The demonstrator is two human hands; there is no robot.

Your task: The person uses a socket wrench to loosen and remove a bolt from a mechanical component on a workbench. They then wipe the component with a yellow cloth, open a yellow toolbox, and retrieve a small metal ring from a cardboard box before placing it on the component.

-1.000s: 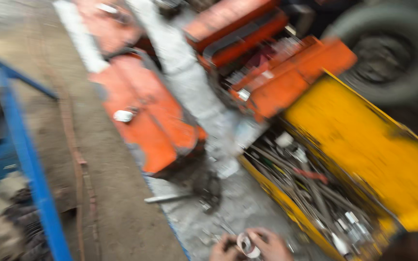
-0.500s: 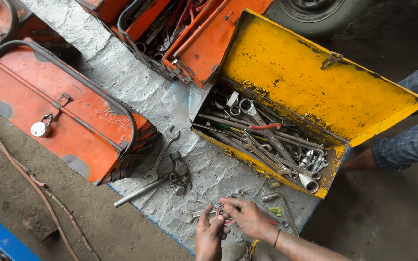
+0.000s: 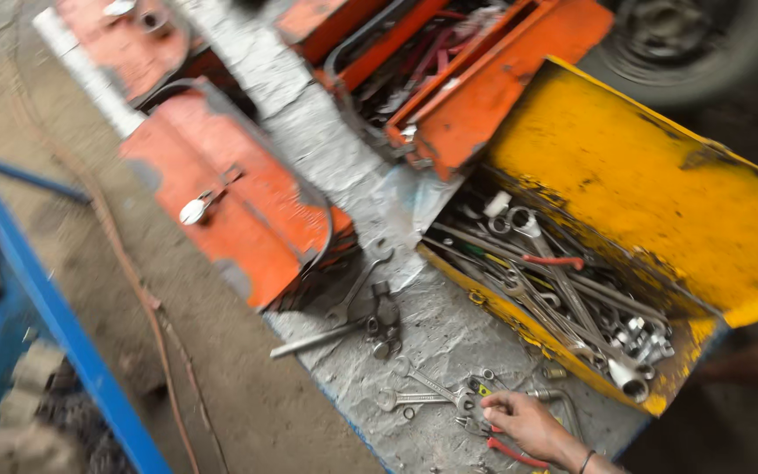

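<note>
At the right of the frame stands the open yellow toolbox (image 3: 660, 184), full of wrenches and sockets. Left of the middle lies a closed orange toolbox (image 3: 239, 211) on the gray tabletop (image 3: 326, 149). At the bottom, right of the middle, the right hand (image 3: 528, 421) rests on the tabletop, its fingers (image 3: 493, 404) curled down on a small wrench (image 3: 423, 398) beside red-handled pliers (image 3: 515, 454); if they really grip it, I cannot tell. The left hand is out of the frame.

Silver wrenches (image 3: 423, 397) flat on grey mat (image 3: 449, 333)
</note>
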